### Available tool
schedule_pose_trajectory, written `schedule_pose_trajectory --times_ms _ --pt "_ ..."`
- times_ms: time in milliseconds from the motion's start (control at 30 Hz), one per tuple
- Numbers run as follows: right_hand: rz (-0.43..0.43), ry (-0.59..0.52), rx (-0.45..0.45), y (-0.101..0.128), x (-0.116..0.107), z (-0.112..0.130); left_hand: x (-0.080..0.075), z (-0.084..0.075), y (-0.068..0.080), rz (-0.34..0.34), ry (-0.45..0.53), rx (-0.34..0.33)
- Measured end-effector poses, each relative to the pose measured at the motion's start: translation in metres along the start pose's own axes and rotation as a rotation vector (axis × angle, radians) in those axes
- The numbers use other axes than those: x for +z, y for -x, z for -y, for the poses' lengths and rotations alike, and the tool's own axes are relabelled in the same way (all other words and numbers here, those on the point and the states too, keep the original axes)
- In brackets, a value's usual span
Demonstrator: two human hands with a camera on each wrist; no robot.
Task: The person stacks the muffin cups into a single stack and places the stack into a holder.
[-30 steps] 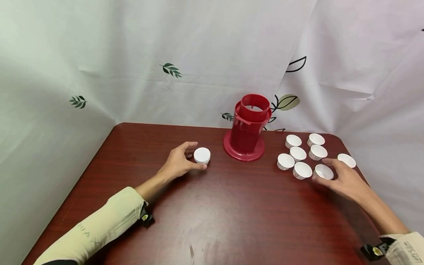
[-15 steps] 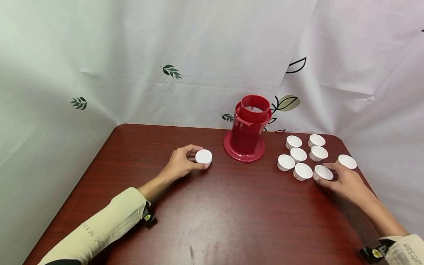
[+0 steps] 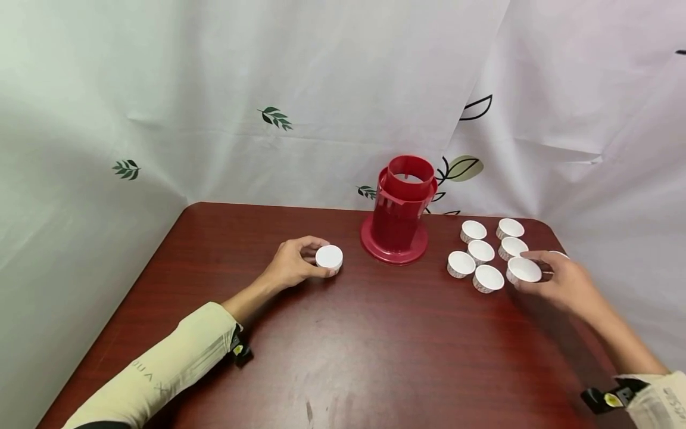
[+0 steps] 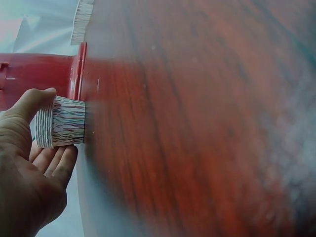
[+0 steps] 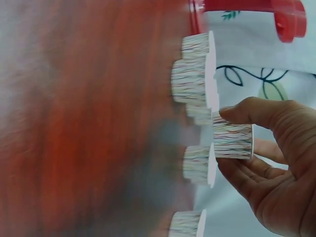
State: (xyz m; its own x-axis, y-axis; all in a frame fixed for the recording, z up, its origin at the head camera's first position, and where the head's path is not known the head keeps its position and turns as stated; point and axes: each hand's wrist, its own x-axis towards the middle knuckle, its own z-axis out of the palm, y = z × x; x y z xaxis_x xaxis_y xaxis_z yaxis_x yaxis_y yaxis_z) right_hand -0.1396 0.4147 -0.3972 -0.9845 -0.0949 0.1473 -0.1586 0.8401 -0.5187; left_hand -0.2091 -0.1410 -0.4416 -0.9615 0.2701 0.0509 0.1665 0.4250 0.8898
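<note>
My left hand [image 3: 291,263] grips a short nested stack of white paper baking cups [image 3: 329,257] between thumb and fingers. In the left wrist view several rims show at the top of that stack [image 4: 68,121], and its patterned base sits at the table surface. Over on the right, my right hand [image 3: 569,287] pinches a single baking cup [image 3: 523,271] by its sides. The right wrist view has this cup [image 5: 233,138], striped with wavy coloured lines, raised off the table. Several more baking cups [image 3: 488,279] stand upright just beside it, one partly hidden behind the hand.
A red cylinder on a round base [image 3: 398,226], with an open ring at its top, stands at the back between the hands. The dark reddish wooden table [image 3: 375,339] ends at white cloth [image 3: 332,167] printed with leaves.
My right hand has closed round a baking cup and lifted it from the table. The left hand has moved slightly right and now grips the stack.
</note>
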Motion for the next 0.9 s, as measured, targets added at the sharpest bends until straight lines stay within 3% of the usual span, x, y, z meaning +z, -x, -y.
schedule_pose_trajectory --times_ms 500,900 --pt "0.064 -0.054 0.017 -0.028 -0.005 0.049 0.0 -0.001 -0.001 0.016 -0.003 0.007" --pt "0.089 -0.047 -0.021 -0.045 0.015 0.078 -0.002 0.0 -0.001 0.021 -0.009 0.019"
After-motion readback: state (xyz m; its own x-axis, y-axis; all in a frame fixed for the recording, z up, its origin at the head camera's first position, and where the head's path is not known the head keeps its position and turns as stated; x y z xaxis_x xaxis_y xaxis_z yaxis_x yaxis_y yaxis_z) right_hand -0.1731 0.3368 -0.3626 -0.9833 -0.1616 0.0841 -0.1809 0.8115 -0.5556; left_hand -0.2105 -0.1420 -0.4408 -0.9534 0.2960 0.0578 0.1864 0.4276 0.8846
